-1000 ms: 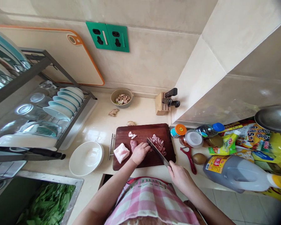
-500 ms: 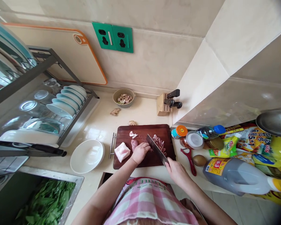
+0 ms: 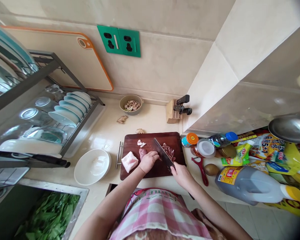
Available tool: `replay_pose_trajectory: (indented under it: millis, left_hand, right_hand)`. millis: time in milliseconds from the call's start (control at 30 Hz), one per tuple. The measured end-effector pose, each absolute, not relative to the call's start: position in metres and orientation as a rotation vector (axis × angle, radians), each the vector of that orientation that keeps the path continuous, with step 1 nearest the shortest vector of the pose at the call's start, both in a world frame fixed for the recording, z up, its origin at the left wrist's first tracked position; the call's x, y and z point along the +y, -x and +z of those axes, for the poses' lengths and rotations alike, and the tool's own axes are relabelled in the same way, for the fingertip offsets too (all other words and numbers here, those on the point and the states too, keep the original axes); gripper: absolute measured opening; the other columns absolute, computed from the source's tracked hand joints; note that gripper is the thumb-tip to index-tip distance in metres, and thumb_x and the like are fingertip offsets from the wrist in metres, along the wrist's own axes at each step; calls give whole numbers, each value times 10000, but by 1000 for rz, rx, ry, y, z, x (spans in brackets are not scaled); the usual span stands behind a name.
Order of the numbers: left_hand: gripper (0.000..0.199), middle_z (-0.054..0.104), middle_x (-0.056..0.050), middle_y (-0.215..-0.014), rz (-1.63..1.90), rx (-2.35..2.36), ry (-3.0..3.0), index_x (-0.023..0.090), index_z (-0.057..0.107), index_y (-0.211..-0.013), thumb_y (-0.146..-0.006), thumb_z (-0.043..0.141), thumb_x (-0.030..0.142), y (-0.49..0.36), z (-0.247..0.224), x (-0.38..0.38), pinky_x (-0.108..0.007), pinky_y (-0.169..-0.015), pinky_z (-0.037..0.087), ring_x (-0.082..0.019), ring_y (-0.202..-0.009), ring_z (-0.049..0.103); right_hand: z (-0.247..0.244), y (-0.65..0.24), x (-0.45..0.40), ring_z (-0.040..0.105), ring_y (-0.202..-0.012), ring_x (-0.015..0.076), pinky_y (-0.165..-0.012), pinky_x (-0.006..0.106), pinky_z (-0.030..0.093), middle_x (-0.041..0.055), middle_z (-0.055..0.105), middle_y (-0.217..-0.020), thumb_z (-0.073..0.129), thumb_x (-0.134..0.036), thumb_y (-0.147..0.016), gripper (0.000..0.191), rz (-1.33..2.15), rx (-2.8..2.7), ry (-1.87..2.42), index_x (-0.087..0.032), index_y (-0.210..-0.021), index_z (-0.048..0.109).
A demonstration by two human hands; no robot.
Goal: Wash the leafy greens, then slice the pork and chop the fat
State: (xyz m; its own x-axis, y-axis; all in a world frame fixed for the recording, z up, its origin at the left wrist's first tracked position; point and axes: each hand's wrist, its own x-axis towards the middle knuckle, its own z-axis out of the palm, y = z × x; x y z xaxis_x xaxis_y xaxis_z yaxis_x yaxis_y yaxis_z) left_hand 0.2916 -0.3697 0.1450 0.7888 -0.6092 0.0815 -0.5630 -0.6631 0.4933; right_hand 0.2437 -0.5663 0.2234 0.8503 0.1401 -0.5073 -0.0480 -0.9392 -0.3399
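Observation:
A dark wooden cutting board with a metal handle lies on the counter. My right hand is closed on a dark cleaver, its blade slanting up and left across the board. My left hand presses with bent fingers on a piece of meat left of the blade; the fingers hide most of it. Cut meat is heaped right of the blade. A darker meat piece sits beside my left hand, with a white fatty block at the board's left and pale scraps above.
A white bowl stands left of the board. Behind are a strainer bowl, ginger and a knife block. Jars, a red peeler and a large bottle lie right. A dish rack and a sink with greens are left.
The cleaver and my right hand have shifted slightly left, and the handle end now shows below my hand. My left hand stays on the meat. The whole view has moved a little.

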Motion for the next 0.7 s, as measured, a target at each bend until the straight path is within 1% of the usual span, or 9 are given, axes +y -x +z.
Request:
replay_pose_trajectory:
  millis: [133,267,300,367,433,467,533,567,700]
  left_hand:
    - [230,573,-32,-919,-136,-897,-2490,182,608,-902,-879,381,206,-293,142,-370,-269,-802,439,-149,-891,504]
    - [219,582,-31,-900,-150,-906,-2483,187,618,-853,-869,400,200,-294,140,-372,-268,-792,436,-149,-866,508]
    - [216,584,-30,-895,-152,-910,-2480,189,620,-849,-867,405,203,-293,141,-374,-267,-787,437,-149,-864,509]
    - [208,591,-30,-906,-133,-918,-2470,191,621,-869,-865,413,209,-290,143,-376,-270,-798,434,-150,-882,508]
    - [213,593,-37,-975,-68,-909,-2463,190,611,-939,-867,411,207,-286,149,-375,-283,-836,422,-155,-934,501]
    - [228,588,-43,-1019,-22,-875,-2468,191,600,-983,-870,401,200,-283,153,-373,-291,-857,411,-157,-960,496]
    - [263,577,-53,-1060,61,-726,-2520,199,577,-1045,-877,375,182,-278,163,-363,-309,-875,392,-161,-975,497]
    - [265,583,-56,-1041,82,-623,-2570,204,574,-1048,-877,372,183,-277,168,-356,-320,-862,390,-166,-956,505]
    - [182,611,-70,-848,26,-280,-2861,202,593,-946,-836,462,265,-279,183,-327,-381,-792,367,-232,-878,518]
  right_hand:
    - [227,-232,-572,613,-750,159,-604,228,340,67,655,-795,307,-275,-874,276,879,-46,2656,-164,-898,559]
    - [212,-258,-544,616,-794,166,-656,228,386,99,654,-874,351,-256,-860,251,725,-5,2615,-147,-954,556]
    - [208,-264,-539,619,-758,157,-641,223,397,99,653,-862,355,-262,-860,250,706,36,2585,-146,-970,548]
    - [201,-271,-536,603,-598,119,-556,204,408,65,642,-760,318,-301,-877,273,743,157,2462,-153,-981,523]
    - [196,-268,-543,529,-432,78,-453,179,383,9,597,-640,250,-346,-890,314,793,267,2306,-167,-953,499]
    - [195,-264,-549,491,-386,66,-418,171,366,-12,571,-606,227,-362,-891,326,785,297,2251,-172,-933,489]
    - [193,-253,-562,455,-353,56,-392,165,349,-32,535,-575,224,-379,-885,324,716,286,2216,-178,-885,477]
    - [193,-248,-567,448,-349,57,-393,167,347,-37,523,-565,232,-384,-881,319,685,253,2221,-179,-865,477]
    - [196,-235,-575,439,-340,61,-402,175,329,-39,520,-556,272,-370,-870,297,715,90,2249,-181,-828,497]
